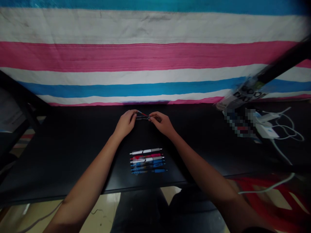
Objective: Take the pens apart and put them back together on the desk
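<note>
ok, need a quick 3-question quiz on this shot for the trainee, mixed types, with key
1. True or false: the row of pens on the black table lies closer to the person's body than the left hand and right hand.
2. The white block with cables is:
A) left of the left hand
B) among the row of pens
C) right of the right hand
3. Fill in: a thin slanting piece between the two hands shows the colour ____.

Key: 1. True. 2. C. 3. Red.
</note>
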A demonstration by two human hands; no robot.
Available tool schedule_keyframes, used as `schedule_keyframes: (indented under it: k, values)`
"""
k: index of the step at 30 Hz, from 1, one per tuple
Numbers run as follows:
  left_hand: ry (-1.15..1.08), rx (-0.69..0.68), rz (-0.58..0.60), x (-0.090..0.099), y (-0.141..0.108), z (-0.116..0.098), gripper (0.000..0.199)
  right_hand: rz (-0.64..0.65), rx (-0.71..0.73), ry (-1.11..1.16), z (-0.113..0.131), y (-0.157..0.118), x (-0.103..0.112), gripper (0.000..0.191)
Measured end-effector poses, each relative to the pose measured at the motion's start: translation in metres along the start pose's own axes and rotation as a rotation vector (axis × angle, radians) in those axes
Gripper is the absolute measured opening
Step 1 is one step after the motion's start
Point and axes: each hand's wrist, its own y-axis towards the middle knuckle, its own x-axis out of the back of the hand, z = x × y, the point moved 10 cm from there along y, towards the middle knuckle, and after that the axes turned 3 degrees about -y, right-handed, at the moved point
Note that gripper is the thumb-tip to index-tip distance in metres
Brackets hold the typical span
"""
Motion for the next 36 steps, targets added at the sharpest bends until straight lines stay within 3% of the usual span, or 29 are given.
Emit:
schedule_keyframes:
  k: [11,36]
  values:
    - [0.011,0.068,-0.001,0.003,0.0,0.002,0.023,-0.028,0.039,-0.076,0.005,0.001,0.005,0.018]
    - [-0.002,0.037,0.011,0.001,-0.001,-0.001,0.016,-0.061,0.123,-0.175,0.011,0.001,0.009,0.01]
